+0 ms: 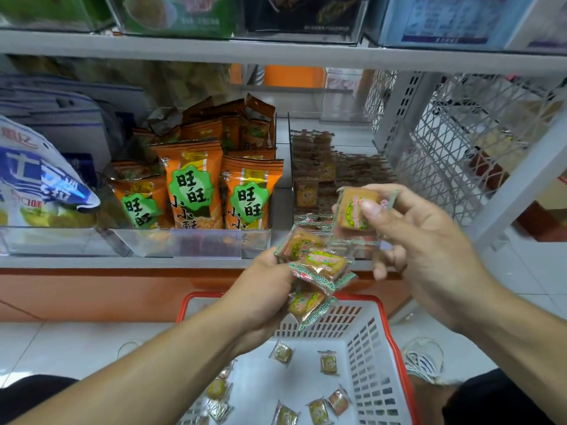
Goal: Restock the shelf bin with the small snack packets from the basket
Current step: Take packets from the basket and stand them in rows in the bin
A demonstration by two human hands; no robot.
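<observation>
Above the basket [372,360] of loose packets [329,364], both hands' fingers grip snack packets; the bin [325,176] seems part-filled.

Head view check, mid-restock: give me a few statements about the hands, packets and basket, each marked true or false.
1. The right hand pinches one snack packet. True.
2. The left hand is empty. False: it holds a bunch of packets.
3. The basket is emptied out. False: loose packets lie in it.
4. The clear shelf bin already holds stacked packets. True.
</observation>
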